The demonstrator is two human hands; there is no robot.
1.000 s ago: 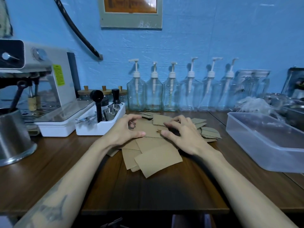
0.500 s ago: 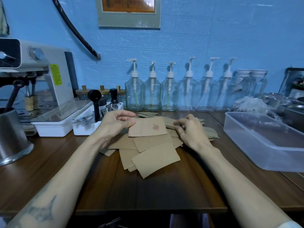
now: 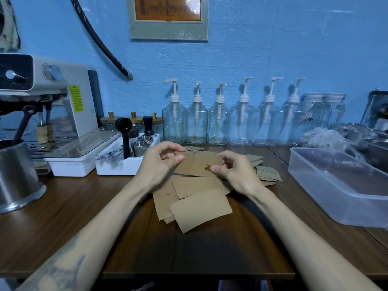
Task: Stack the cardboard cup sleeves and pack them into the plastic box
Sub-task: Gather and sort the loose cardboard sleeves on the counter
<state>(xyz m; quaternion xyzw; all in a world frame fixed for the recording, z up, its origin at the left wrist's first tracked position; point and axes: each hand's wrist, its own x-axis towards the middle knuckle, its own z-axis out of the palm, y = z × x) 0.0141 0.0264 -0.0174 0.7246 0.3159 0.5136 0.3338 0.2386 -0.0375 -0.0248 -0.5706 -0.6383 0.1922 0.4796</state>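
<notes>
Cardboard: one sleeve (image 3: pixel 198 165) pinched between both hands, left (image 3: pixel 160 162), right (image 3: pixel 235 171); one plastic box (image 3: pixel 336 198).

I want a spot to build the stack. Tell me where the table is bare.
Bare wood lies between the loose sleeves and the table's near edge, and left of them toward the steel pot. A narrower strip separates sleeves and plastic box. The back, by the bottles, is crowded.

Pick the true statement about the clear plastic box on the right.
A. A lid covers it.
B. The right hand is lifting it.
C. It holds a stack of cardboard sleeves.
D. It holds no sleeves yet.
D: the plastic box sits open with no sleeves inside; both hands hold one sleeve above the loose pile.
</notes>
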